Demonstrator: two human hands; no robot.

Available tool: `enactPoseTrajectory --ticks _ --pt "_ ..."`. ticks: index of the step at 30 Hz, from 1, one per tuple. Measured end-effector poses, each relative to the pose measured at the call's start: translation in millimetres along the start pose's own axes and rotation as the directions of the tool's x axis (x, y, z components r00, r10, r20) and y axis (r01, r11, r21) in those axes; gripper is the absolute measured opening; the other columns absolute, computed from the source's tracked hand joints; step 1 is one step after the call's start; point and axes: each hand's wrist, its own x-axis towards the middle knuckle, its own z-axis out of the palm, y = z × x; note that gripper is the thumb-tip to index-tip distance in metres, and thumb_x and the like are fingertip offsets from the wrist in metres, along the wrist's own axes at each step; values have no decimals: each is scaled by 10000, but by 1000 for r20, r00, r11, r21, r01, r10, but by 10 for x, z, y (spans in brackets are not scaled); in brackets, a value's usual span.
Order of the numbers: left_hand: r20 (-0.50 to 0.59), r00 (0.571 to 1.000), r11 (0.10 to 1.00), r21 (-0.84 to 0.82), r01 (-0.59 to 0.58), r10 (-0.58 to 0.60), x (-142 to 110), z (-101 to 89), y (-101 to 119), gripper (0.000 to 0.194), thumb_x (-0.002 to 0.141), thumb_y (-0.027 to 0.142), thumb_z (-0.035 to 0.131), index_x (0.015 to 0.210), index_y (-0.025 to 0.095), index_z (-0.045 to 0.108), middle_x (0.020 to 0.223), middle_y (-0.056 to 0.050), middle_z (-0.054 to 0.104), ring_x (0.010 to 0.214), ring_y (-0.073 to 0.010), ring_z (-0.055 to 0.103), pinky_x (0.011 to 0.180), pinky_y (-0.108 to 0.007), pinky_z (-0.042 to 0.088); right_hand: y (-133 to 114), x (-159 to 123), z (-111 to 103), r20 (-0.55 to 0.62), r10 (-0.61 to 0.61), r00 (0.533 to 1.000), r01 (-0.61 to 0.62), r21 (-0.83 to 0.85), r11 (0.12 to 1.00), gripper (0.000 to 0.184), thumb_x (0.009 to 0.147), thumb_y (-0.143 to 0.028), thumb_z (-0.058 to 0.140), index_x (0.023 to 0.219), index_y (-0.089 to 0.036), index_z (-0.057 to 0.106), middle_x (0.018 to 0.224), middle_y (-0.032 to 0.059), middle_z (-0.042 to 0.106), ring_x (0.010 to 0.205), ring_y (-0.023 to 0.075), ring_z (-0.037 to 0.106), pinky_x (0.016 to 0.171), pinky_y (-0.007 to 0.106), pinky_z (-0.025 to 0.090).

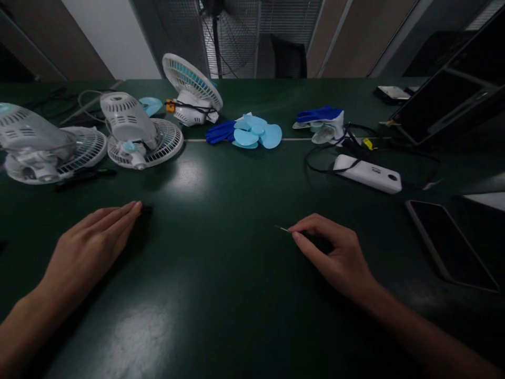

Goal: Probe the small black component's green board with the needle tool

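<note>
The shiny green desk carries white fans with round, slotted covers, far left. I can't tell if the left hand has its grip closed; the right hand pinches. A small black thing is at the left fingertips. A thin, straight, shiny stick pokes out between right thumb and finger.

At the lower left of the frame, your left hand is at the green tabletop, its fingertips at a small black object, while right of centre your right hand pinches a thin metallic piece. Across the upper left you have white fans, with a light blue fan blade near upper centre. Toward the right edge lie a white oblong device and a dark-screened phone.
</note>
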Motion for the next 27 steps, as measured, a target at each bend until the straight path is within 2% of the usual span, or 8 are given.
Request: enactPoseTrajectory --ticks 3,6,9,12,14,16,22,27 --pt "14 1000 1000 2 3 -3 -15 11 18 519 1012 312 422 1485 124 521 1475 -145 580 1266 -337 609 1092 -504 480 -8 -4 6 3 -3 1000 3 9 1000 95 988 -252 623 1033 -232 704 965 30 692 818 180 658 668 317 511" --pt "2 998 992 -110 -61 61 77 -24 261 484 1010 295 476 1475 177 538 1423 -116 628 1220 -300 638 1047 -461 519 -38 -1 11 22 -10 1000 9 18 1000 97 988 -241 614 1023 -223 703 955 37 690 807 179 656 653 311 510" --pt "-85 975 925 -309 -220 204 264 -77 790 404 1007 256 524 1394 177 610 1276 -111 698 1046 -233 685 919 -387 572 -66 -1 17 44 -40 998 39 19 999 101 982 -225 614 1024 -217 706 959 41 690 830 182 663 678 315 522" --pt "-161 924 769 -515 -379 347 467 -103 1418 335 1014 182 512 1319 181 649 1178 -99 713 972 -195 673 850 -353 574 -65 -12 17 64 -84 994 83 21 996 116 976 -199 615 1044 -217 706 977 43 692 864 185 672 730 328 535" --pt "-184 900 653 -633 -416 395 565 -98 1740 314 1013 175 520 1301 183 646 1130 -95 714 969 -196 659 847 -362 563 -56 -25 9 69 -121 990 119 27 992 124 964 -171 619 1044 -215 704 975 39 691 870 181 674 746 329 530" --pt "-174 904 577 -719 -388 391 617 -82 1917 273 1009 199 545 1262 201 649 1094 -80 714 977 -195 649 860 -371 552 -52 -37 -5 80 -158 984 156 40 987 133 946 -139 626 1031 -211 699 951 31 687 853 171 672 737 320 521" --pt "-42 955 506 -841 -192 293 638 -66 1871 208 990 236 597 1191 239 646 1072 -44 688 981 -179 615 854 -354 515 -57 -49 -23 180 -213 960 201 83 976 171 907 -93 635 1019 -205 699 938 25 685 808 156 665 697 301 508" --pt "55 968 493 -867 -75 243 673 -106 1857 147 963 228 627 1107 235 659 1059 -31 674 978 -179 592 839 -343 492 -26 -51 20 167 -249 954 241 67 968 161 898 -99 639 1010 -192 707 924 22 677 753 134 652 639 277 478"
